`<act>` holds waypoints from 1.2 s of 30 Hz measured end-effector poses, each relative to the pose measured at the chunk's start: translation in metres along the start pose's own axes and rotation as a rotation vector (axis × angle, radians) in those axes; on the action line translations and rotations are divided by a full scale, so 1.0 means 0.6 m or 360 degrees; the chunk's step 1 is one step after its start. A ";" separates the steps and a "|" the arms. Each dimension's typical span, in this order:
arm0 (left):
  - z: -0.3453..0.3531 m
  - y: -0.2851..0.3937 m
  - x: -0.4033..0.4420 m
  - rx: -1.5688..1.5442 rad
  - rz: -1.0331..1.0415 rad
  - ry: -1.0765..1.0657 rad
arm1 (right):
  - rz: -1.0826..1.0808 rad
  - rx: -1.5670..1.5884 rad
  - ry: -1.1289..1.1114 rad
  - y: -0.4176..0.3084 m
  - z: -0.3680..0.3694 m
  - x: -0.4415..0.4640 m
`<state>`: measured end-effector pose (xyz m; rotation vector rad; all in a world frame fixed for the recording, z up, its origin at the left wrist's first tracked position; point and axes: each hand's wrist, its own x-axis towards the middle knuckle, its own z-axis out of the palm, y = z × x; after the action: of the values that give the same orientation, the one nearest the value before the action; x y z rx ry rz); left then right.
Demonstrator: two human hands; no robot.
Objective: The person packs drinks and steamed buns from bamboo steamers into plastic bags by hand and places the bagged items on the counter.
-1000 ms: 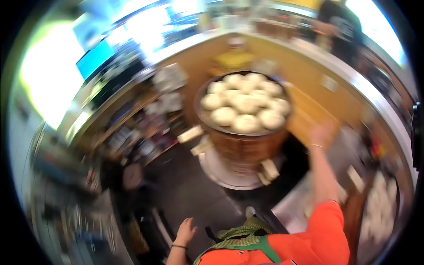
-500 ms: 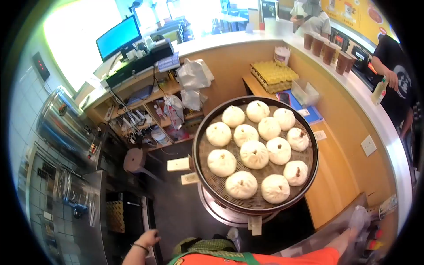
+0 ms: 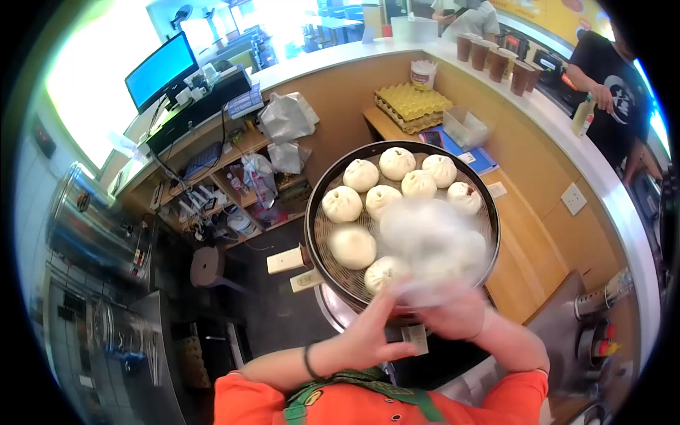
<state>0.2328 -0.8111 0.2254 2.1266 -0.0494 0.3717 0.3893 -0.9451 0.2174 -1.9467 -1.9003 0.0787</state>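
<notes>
A round steamer tray (image 3: pixel 319 273) with a dark rim holds several pleated steamed buns (image 3: pixel 360 175), some with dark filling at the top. Over its front right part spreads a blurred, translucent plastic bag (image 3: pixel 432 237), which hides the buns beneath. My right hand (image 3: pixel 453 312) is closed on the near end of this bag. My left hand (image 3: pixel 368 329), with a dark band at the wrist, is beside it; its thumb is stretched apart and its fingertips are at the bag's edge.
A stool (image 3: pixel 207 266) stands left of the steamer. Yellow egg trays (image 3: pixel 413 106) and a clear plastic bin (image 3: pixel 465 127) sit on the wooden counter. Brown cups (image 3: pixel 482 55) line the white ledge. Behind it, a person in black (image 3: pixel 616 85) holds a bottle (image 3: pixel 582 117).
My right hand has come from the lower right to the steamer's front with the plastic bag. My left hand has risen from the lower left to meet it. The view has shifted slightly.
</notes>
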 end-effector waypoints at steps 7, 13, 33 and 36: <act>-0.049 -0.095 0.002 -0.0520 0.0097 0.0349 | 0.0569 0.0140 0.0268 -0.087 0.067 0.067; -0.131 -0.125 0.022 -0.0457 0.0811 -0.0902 | 0.1385 0.1621 0.0733 -0.080 0.046 0.166; -0.321 -0.286 -0.061 -0.0431 0.0168 -0.0030 | 0.1552 -0.0308 -0.0299 0.163 0.129 0.495; -0.306 -0.301 -0.074 -0.0604 0.0166 0.0103 | 0.1534 0.0414 0.0466 0.198 0.103 0.447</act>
<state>0.1780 -0.5644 0.1596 1.7402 -0.1798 0.4537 0.4989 -0.6675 0.1878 -2.3295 -0.6159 0.2785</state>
